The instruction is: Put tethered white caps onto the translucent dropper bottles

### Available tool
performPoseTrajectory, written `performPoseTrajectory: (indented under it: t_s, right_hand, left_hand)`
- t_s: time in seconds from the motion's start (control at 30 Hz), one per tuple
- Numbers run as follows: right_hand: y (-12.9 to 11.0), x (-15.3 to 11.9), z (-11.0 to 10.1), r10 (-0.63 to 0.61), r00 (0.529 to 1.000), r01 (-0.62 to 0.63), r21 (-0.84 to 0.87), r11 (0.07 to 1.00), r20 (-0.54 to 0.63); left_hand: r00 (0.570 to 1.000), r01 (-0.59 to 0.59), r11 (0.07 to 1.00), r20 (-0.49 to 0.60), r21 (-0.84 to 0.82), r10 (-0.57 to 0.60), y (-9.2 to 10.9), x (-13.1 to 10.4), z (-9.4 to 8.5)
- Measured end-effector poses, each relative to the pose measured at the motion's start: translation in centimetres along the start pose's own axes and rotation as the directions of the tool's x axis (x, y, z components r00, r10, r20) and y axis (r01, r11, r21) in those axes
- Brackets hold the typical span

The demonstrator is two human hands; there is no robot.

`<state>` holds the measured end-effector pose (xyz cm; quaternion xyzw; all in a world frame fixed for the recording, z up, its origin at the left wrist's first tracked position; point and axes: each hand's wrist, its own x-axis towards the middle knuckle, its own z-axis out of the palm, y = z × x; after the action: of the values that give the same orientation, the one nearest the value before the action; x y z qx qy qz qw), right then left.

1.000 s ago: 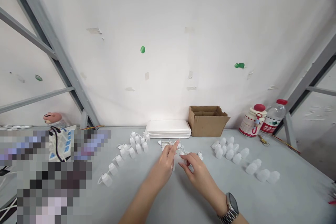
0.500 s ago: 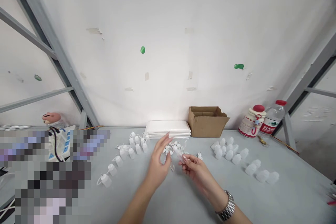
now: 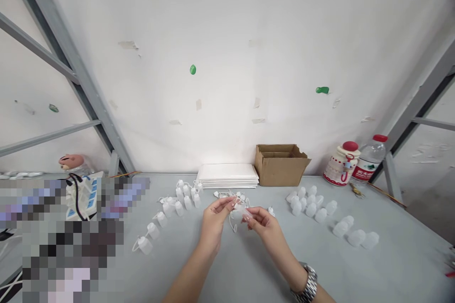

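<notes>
Between my thumb and fingers, my right hand (image 3: 265,225) holds a small translucent plastic bottle (image 3: 243,212), tilted. The fingers of my left hand (image 3: 215,225) are pinched at the bottle's upper end on what looks like a white cap, mostly hidden by the fingertips. A thin white strap (image 3: 232,224) curves down below them. Just behind my hands lies a pile of white caps with straps (image 3: 223,194). To the left stand several capped bottles (image 3: 167,209) with loop straps, in a slanting group. Several translucent bottles without visible caps (image 3: 311,209) lie to the right.
At the back, a stack of flat white boards or packets (image 3: 227,176) sits beside an open cardboard box (image 3: 282,170). A decorated jar (image 3: 340,165) and a red-capped water bottle (image 3: 369,161) stand back right. A power strip (image 3: 87,194) is on the left, near a blurred area.
My left hand has moved from open above the cap pile to the bottle's upper end, and its fingers have closed there. My right hand still holds the bottle.
</notes>
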<state>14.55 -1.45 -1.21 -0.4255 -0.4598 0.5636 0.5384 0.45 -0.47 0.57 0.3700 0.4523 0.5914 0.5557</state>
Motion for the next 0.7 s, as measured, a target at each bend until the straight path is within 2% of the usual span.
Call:
performPoseTrajectory:
  t_s: [0.13,0.23,0.37,0.47,0.53,0.6,0.7]
  right_hand:
    - [-0.2,-0.1,-0.4,-0.111,0.993,0.104,-0.166,0.981,-0.036]
    - [-0.3,-0.5,-0.5,-0.245,0.968,0.211,-0.351,0.912,-0.054]
    - [-0.2,-1.1,-0.4,-0.419,0.908,0.361,-0.502,0.786,-0.002]
    - [0.1,-1.2,-0.3,-0.475,0.880,0.414,-0.515,0.750,0.016]
    - [0.3,-1.1,-0.2,-0.465,0.885,0.404,-0.507,0.762,0.006]
    - [0.3,-1.0,-0.2,-0.399,0.916,0.336,-0.464,0.819,-0.041]
    - [0.0,-0.6,-0.2,-0.159,0.984,0.135,-0.243,0.961,-0.083]
  left_hand:
    - [0.996,0.028,1.000,0.081,0.009,-0.029,0.1,0.3,-0.4]
    - [0.991,0.067,0.998,0.116,-0.014,-0.064,0.3,0.3,-0.5]
    - [0.989,0.130,0.981,0.089,-0.143,-0.118,0.2,0.1,-0.3]
    - [0.987,0.161,0.967,0.052,-0.199,-0.154,-0.1,0.1,-0.1]
    - [0.986,0.168,0.968,0.035,-0.189,-0.164,-0.3,0.1,-0.1]
    - [0.992,0.127,0.980,0.029,-0.153,-0.124,-0.4,0.2,0.0]
    - [0.999,0.030,0.995,0.044,-0.100,-0.025,-0.3,0.1,0.1]
